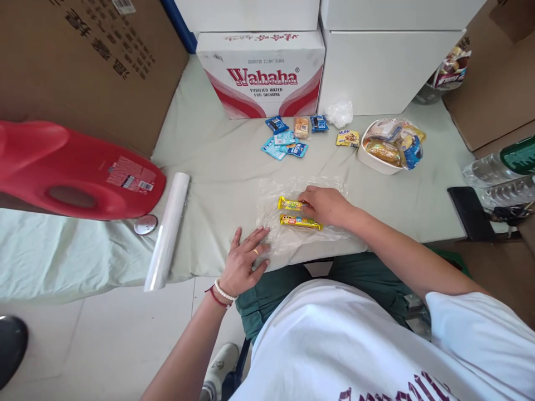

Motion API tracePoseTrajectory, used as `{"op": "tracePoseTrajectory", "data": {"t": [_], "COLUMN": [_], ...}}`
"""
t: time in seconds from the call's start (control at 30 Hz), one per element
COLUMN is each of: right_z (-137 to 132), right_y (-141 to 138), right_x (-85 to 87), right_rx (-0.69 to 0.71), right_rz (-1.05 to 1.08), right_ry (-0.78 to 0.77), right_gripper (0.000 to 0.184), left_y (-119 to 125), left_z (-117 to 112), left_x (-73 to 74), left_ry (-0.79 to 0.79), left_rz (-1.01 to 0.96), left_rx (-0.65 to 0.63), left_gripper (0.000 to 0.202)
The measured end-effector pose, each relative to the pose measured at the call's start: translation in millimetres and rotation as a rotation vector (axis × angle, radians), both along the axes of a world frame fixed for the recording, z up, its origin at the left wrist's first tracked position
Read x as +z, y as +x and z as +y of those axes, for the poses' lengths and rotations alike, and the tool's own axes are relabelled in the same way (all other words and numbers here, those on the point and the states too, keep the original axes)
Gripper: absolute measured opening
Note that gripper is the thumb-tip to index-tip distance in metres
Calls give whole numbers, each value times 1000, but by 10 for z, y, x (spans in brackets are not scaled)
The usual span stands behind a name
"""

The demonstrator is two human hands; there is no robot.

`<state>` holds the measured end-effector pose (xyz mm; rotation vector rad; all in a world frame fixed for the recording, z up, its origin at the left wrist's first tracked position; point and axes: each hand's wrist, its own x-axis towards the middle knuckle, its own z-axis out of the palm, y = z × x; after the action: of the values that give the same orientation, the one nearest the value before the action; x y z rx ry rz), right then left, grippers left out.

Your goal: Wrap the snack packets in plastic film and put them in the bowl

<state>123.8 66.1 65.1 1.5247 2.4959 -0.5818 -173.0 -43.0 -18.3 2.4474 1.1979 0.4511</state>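
Note:
Two slim snack bars in yellow wrappers lie side by side on a sheet of clear plastic wrap on the cloth-covered table. The fingers of my right hand are closed over the right end of the farther yellow snack bar, hiding that end. Just below it, the nearer yellow snack bar lies apart from my fingertips. My left hand rests with fingers spread at the lower left of the wrap, holding nothing. Creases run through the film around both bars.
Small blue snack packets lie behind the wrap, near a white carton. To the right stand a yellow packet and a white bowl of packaged snacks. A roll of plastic film and a red jug are at left; a black phone lies right.

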Motion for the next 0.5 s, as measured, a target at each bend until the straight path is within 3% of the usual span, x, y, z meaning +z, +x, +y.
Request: {"op": "tracePoseTrajectory", "data": {"t": [0.23, 0.37, 0.5], "right_z": [-242, -201, -134], "right_y": [-83, 44, 143], "right_x": [-83, -135, -173], "right_rx": [134, 158, 205], "right_rz": [-28, -13, 70], "right_ry": [-18, -5, 36], "right_gripper": [37, 35, 47], "left_y": [16, 10, 12], "left_z": [-13, -17, -15], "left_x": [34, 23, 15], "left_ry": [-24, -16, -19], "left_rz": [29, 28, 11], "left_rx": [9, 8, 21], "left_gripper": [21, 22, 20]}}
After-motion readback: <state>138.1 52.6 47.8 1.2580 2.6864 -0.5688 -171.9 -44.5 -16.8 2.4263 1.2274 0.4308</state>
